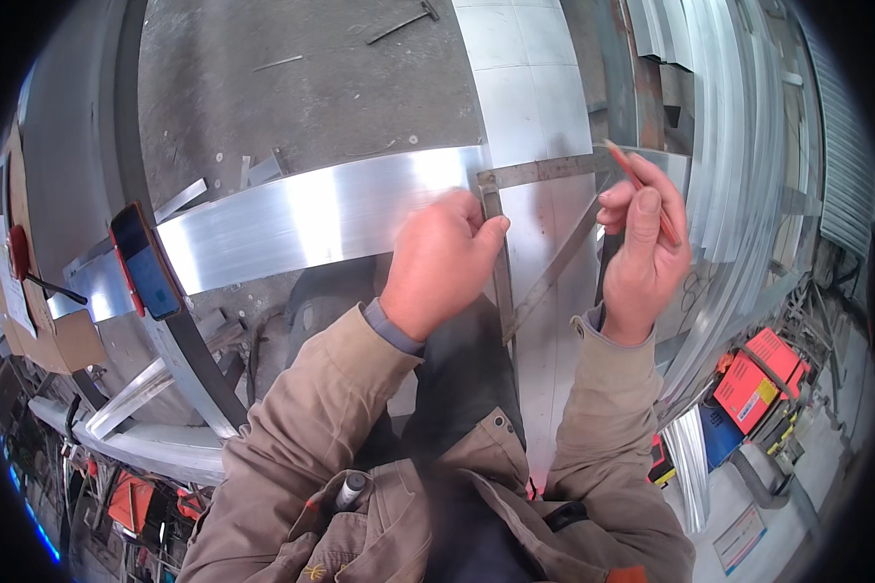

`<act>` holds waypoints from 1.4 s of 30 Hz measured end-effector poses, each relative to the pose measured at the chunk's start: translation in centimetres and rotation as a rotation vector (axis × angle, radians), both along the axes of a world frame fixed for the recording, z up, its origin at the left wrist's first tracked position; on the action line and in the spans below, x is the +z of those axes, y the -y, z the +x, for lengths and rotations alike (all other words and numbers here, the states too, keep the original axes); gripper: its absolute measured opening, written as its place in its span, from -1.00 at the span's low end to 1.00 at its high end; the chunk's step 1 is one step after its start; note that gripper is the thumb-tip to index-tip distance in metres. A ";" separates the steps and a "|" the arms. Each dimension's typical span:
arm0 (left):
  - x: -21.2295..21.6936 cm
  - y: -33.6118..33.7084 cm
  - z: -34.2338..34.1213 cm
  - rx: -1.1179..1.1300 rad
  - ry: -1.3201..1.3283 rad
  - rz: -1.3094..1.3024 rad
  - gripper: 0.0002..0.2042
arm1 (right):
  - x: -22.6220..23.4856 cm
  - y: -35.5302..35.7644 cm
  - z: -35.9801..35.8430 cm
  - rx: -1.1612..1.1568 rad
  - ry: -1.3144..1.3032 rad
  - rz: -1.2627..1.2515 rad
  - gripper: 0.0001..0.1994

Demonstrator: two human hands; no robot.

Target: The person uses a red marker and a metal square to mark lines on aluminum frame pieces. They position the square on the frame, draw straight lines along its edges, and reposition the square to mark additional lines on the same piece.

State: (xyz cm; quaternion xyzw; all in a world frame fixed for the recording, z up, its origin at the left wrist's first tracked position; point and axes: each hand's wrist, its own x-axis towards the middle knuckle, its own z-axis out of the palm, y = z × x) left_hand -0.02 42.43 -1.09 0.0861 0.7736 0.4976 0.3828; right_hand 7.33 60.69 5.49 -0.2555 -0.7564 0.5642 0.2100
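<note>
Head cam: right hand (647, 250) pinches a slim red pencil (626, 167), curled left hand (441, 260) (can't tell if gripping) sits nearer the rusty triangular metal square's (544, 173) left leg, which runs fore-and-aft.

Red pencil (632, 175) tilted; worn triangular frame (544, 172) over pale panel (544, 228).
</note>
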 end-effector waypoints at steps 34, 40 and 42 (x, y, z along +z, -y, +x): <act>1.1 -0.3 -0.2 -0.004 -0.120 -0.039 -0.70 | 0.1 -2.7 -4.6 0.299 0.390 0.425 -0.84; 0.7 -0.3 0.0 0.008 -0.125 -0.027 -0.69 | 0.0 -4.5 -3.8 0.211 0.428 0.441 -0.81; 0.7 -0.3 0.0 0.006 -0.138 -0.024 -0.69 | 0.1 -5.3 -3.6 0.190 0.455 0.458 -0.80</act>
